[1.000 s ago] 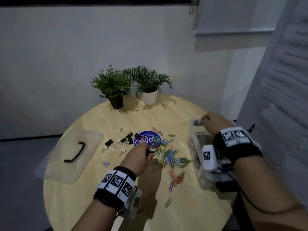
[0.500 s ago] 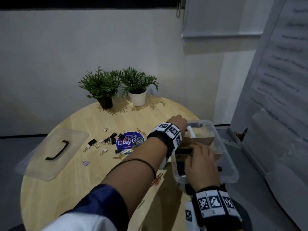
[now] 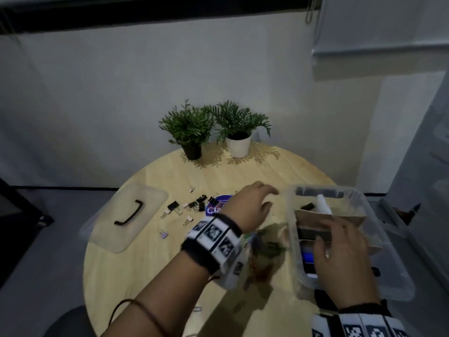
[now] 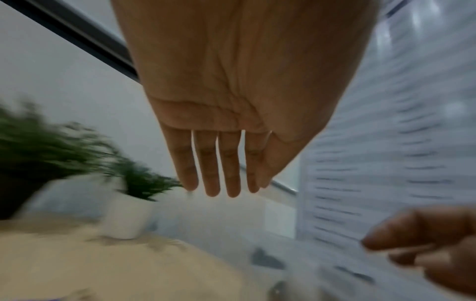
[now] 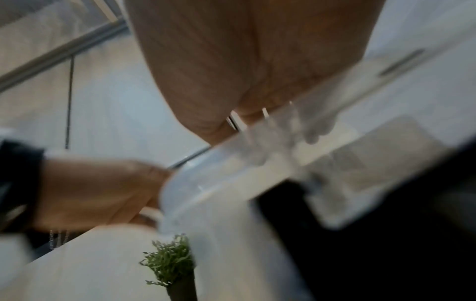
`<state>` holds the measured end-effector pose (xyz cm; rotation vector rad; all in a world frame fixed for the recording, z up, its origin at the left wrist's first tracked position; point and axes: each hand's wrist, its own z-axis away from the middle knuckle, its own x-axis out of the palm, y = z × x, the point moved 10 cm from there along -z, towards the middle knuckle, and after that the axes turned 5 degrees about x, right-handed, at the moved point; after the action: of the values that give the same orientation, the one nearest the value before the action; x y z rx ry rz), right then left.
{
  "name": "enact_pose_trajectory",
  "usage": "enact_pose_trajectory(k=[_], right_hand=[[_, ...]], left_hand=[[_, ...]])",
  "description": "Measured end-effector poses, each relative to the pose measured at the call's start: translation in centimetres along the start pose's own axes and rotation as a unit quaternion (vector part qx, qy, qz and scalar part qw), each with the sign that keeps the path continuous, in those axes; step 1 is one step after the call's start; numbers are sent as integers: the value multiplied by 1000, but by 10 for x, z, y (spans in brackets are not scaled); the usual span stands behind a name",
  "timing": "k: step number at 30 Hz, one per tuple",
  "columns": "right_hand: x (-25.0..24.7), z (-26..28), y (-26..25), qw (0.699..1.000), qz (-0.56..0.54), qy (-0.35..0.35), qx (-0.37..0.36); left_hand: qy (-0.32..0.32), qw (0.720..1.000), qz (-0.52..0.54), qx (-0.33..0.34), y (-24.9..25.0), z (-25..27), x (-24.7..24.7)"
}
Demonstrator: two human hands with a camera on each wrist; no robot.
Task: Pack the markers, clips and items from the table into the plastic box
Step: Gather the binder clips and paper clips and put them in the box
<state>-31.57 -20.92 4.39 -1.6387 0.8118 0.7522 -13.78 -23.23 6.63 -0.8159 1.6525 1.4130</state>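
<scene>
The clear plastic box stands at the table's right edge and holds a cardboard pack, markers and a white item. My right hand grips its near left rim, fingers curled over the wall into the box, as the right wrist view shows. Just left of the box, my left hand hovers with straight fingers and holds nothing. A blurred heap of coloured paper clips lies under my left wrist. Binder clips and a blue round disc lie further left.
The box's clear lid with a black handle lies at the table's left edge. Two potted plants stand at the back of the round wooden table. A white board with printed lines leans on the right.
My left hand has drawn back out of the box to the left and is now open over the table. My right hand stays on the box's rim.
</scene>
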Motion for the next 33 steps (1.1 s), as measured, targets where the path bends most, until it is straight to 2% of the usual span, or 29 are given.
enact_pose_trajectory(k=[3,6,8,11,14,19,22,24,26,28,30,33], right_hand=[[-1,-3,-51,995,-49,38,-82],[32,-13,-106,988,-103,-10,-117],[72,-28,-133,986,-127,-62,-91],[142,-57,-156,981,-147,-126,-16],[209,-81,-165,977,-108,-178,39],[283,-103,-172,970,21,-241,28],[294,-111,-166,970,98,-222,15],[296,-110,-163,969,99,-226,18],[293,-109,-163,971,61,-231,22],[278,-108,-164,977,-24,-206,44],[257,-108,-167,979,-109,-162,61],[238,-104,-170,976,-154,-134,71]], left_hand=[[-12,991,-46,-126,-102,62,-11],[-36,960,-90,-263,-198,118,-19],[-49,946,-100,-306,-237,141,-19],[-69,950,-86,-292,-259,151,-4],[-53,964,-57,-255,-259,147,6],[-23,970,-28,-239,-272,145,9],[-14,972,-28,-234,-275,145,10],[-13,972,-42,-231,-276,145,10],[-12,973,-52,-225,-276,146,12],[-7,975,-44,-218,-274,146,15],[15,976,8,-215,-274,146,14],[54,963,119,-234,-281,144,10]])
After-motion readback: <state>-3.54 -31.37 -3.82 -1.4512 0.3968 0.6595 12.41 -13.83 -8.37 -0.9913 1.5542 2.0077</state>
